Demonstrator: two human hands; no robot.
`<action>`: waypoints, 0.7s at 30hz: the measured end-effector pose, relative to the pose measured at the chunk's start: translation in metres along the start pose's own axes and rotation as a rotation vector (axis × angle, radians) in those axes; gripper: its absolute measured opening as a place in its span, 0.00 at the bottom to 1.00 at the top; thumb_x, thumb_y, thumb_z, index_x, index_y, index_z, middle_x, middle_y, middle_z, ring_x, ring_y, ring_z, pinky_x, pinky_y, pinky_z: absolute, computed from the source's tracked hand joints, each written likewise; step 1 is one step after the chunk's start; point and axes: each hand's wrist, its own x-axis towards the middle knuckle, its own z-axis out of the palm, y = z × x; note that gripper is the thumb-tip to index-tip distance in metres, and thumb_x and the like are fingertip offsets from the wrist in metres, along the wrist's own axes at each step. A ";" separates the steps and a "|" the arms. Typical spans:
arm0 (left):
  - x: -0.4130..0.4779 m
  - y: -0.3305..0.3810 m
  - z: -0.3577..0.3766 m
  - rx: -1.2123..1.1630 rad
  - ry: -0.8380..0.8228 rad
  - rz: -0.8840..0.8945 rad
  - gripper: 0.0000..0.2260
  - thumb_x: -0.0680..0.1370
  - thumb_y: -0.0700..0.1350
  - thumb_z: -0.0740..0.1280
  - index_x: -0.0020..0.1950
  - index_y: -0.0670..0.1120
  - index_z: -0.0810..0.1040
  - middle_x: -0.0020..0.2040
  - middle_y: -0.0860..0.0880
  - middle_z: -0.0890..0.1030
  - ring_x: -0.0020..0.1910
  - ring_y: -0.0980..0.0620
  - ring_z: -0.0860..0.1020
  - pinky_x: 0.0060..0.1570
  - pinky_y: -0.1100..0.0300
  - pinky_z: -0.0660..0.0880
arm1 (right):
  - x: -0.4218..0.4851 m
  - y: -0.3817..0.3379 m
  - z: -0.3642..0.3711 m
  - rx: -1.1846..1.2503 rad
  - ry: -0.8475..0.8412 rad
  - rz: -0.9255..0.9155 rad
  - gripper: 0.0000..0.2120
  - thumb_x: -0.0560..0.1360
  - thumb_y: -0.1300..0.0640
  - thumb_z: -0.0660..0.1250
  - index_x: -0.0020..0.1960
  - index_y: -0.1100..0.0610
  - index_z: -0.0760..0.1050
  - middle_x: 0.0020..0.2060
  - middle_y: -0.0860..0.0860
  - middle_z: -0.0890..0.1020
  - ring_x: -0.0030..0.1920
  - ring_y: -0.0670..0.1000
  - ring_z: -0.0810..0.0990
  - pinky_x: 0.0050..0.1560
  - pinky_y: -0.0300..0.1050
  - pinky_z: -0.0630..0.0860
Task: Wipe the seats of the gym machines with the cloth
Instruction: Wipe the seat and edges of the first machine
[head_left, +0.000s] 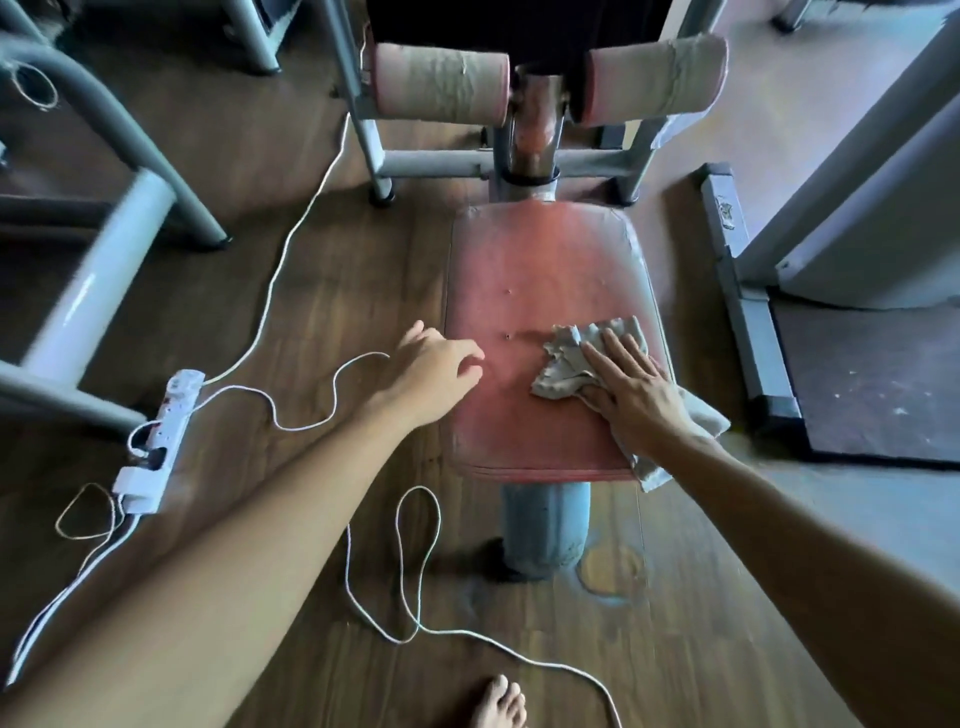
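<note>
Pressing flat on the cloth (579, 358), the right hand (634, 397) has its fingers straight and spread, palm down, gripping nothing; it just pins the fabric to the seat (540, 270). Head view only, so that's all there is to go on. Left hand (436, 364) sits at the seat's left edge w/ fingers loosely curled and nothing in it; can't tell if it's touching the pad or just above it. Cloth is on the near-right part of the seat, bunched ahead of the fingers, w/ a tail hanging off the right edge by the wrist. Risks, as I judge them: that tail could drag the cloth off under a flat palm w/ no grip on it; the small dark holes mid-seat could snag a fold; the white cable (415, 561) loops on the floor (311, 312) close to the bare foot (498, 701) and runs to a power strip (156, 441), so a step sideways could catch it. Cloth looks pale grey-beige, thin, crumpled, rough-edged. Seat is faded red vinyl, scuffed and whitish round the rim, on a blue-grey post (545, 525); far half prob. needs a pass too.
</note>
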 end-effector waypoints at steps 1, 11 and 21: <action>0.006 -0.002 -0.002 0.006 -0.006 0.018 0.13 0.81 0.49 0.64 0.64 0.51 0.79 0.54 0.49 0.82 0.65 0.46 0.73 0.77 0.52 0.51 | -0.001 -0.001 0.000 0.012 0.010 0.017 0.28 0.81 0.43 0.61 0.79 0.47 0.61 0.80 0.51 0.58 0.80 0.55 0.53 0.77 0.52 0.52; 0.020 -0.048 0.031 0.203 -0.266 0.227 0.29 0.82 0.62 0.40 0.80 0.56 0.34 0.79 0.59 0.30 0.78 0.49 0.29 0.77 0.43 0.33 | 0.012 -0.050 0.022 -0.016 0.138 0.210 0.33 0.80 0.38 0.45 0.80 0.52 0.57 0.80 0.57 0.58 0.80 0.58 0.54 0.77 0.55 0.54; 0.043 -0.069 0.042 0.199 -0.106 0.407 0.35 0.76 0.66 0.39 0.81 0.53 0.48 0.80 0.54 0.47 0.79 0.47 0.42 0.75 0.48 0.31 | 0.025 -0.055 0.034 -0.018 0.262 0.214 0.30 0.81 0.39 0.50 0.79 0.52 0.61 0.78 0.57 0.61 0.80 0.56 0.56 0.77 0.54 0.56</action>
